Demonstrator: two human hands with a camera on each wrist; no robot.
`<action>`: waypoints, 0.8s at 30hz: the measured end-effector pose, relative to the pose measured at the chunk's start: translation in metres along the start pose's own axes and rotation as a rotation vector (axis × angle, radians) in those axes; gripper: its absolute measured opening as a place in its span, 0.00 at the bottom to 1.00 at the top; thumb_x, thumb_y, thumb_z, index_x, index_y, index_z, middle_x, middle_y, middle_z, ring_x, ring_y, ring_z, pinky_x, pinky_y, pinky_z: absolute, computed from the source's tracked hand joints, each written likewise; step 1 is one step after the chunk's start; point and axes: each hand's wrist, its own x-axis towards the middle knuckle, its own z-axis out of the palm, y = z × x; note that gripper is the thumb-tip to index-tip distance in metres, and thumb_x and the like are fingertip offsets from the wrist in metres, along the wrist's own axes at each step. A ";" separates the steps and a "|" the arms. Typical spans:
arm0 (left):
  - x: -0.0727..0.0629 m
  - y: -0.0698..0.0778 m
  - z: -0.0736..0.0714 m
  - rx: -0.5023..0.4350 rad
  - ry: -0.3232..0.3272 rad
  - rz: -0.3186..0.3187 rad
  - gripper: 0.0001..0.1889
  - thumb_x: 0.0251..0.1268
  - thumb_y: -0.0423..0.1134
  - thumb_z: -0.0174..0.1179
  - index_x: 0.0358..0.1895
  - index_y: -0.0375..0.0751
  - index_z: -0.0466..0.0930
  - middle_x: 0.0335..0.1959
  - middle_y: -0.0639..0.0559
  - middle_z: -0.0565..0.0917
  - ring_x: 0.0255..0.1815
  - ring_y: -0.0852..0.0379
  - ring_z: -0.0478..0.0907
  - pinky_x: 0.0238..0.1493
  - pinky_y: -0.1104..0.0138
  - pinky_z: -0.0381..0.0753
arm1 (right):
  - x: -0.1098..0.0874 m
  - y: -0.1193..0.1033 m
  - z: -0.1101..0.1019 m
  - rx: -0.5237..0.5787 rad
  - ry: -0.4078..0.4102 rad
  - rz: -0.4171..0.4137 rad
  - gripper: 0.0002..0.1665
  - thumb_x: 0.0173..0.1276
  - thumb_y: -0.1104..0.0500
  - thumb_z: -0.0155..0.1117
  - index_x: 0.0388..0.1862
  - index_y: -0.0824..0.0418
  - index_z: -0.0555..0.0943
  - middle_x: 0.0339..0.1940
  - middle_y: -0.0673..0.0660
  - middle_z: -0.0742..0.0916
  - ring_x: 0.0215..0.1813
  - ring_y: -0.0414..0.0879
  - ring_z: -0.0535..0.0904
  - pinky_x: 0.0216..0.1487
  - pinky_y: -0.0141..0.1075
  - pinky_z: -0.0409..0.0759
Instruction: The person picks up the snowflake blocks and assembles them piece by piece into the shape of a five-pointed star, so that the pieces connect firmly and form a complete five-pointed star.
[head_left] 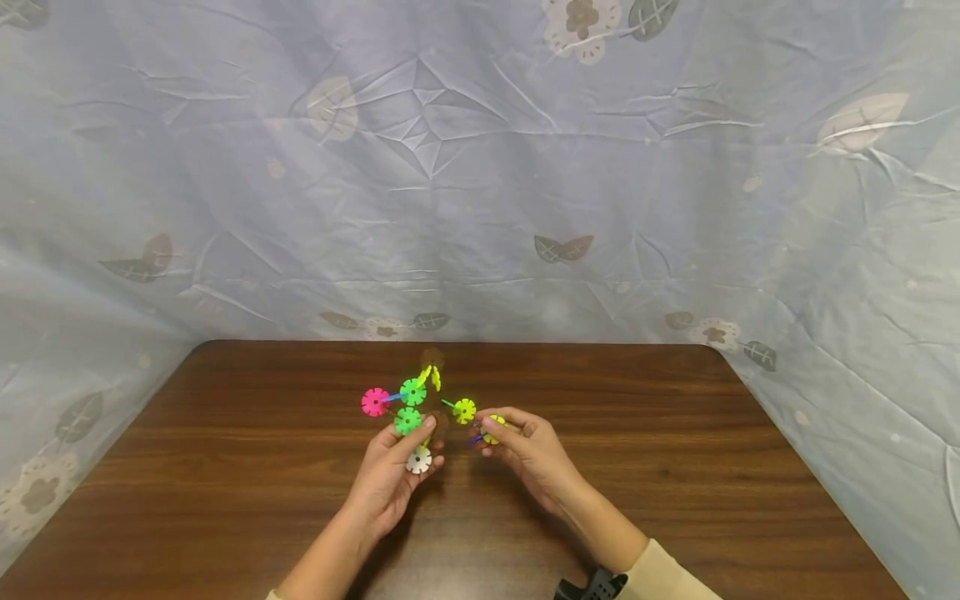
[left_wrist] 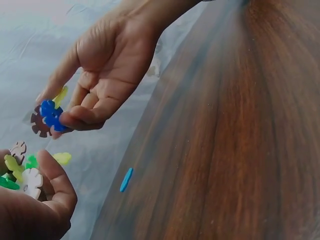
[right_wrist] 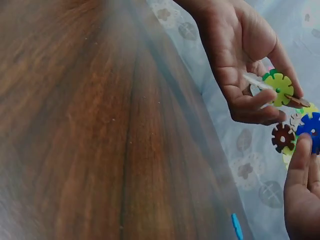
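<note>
My left hand (head_left: pixel 393 475) grips a cluster of joined notched plastic discs. A pink disc (head_left: pixel 376 402), two green discs (head_left: pixel 412 392) and a white disc (head_left: pixel 418 460) show in it, with yellow ones at the top. To its right, my right hand (head_left: pixel 536 458) pinches a smaller group between thumb and fingers. That group has yellow discs (head_left: pixel 464 411), a blue disc (left_wrist: pixel 52 115) and a brown disc (right_wrist: pixel 283 138). Both groups are held above the table, close together; whether they touch I cannot tell. Fingers hide parts of each.
The brown wooden table (head_left: pixel 225 467) lies beneath both hands. A patterned grey curtain (head_left: pixel 480 208) hangs behind it and at both sides. One thin blue piece (left_wrist: pixel 126 180) shows near the table's edge in the left wrist view. A black device (head_left: pixel 592 586) is by the right sleeve.
</note>
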 end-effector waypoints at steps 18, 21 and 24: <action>0.001 -0.005 0.003 -0.029 -0.003 0.017 0.07 0.78 0.32 0.58 0.40 0.46 0.83 0.44 0.58 0.84 0.45 0.63 0.85 0.51 0.69 0.90 | 0.000 0.004 0.003 0.231 -0.044 0.092 0.28 0.77 0.67 0.61 0.72 0.71 0.67 0.52 0.51 0.84 0.52 0.39 0.85 0.62 0.28 0.85; 0.000 -0.006 0.004 -0.015 0.004 0.013 0.07 0.77 0.31 0.59 0.39 0.45 0.84 0.44 0.57 0.84 0.45 0.61 0.85 0.49 0.70 0.90 | 0.000 0.005 0.003 0.223 -0.040 0.075 0.23 0.77 0.68 0.61 0.68 0.65 0.73 0.53 0.52 0.86 0.53 0.40 0.86 0.63 0.29 0.85; -0.002 -0.006 0.005 0.004 0.004 0.014 0.07 0.76 0.31 0.60 0.38 0.44 0.85 0.43 0.57 0.85 0.45 0.60 0.85 0.49 0.69 0.90 | 0.000 0.007 0.002 0.155 -0.051 0.009 0.21 0.75 0.68 0.63 0.64 0.58 0.77 0.53 0.51 0.88 0.53 0.40 0.87 0.63 0.31 0.85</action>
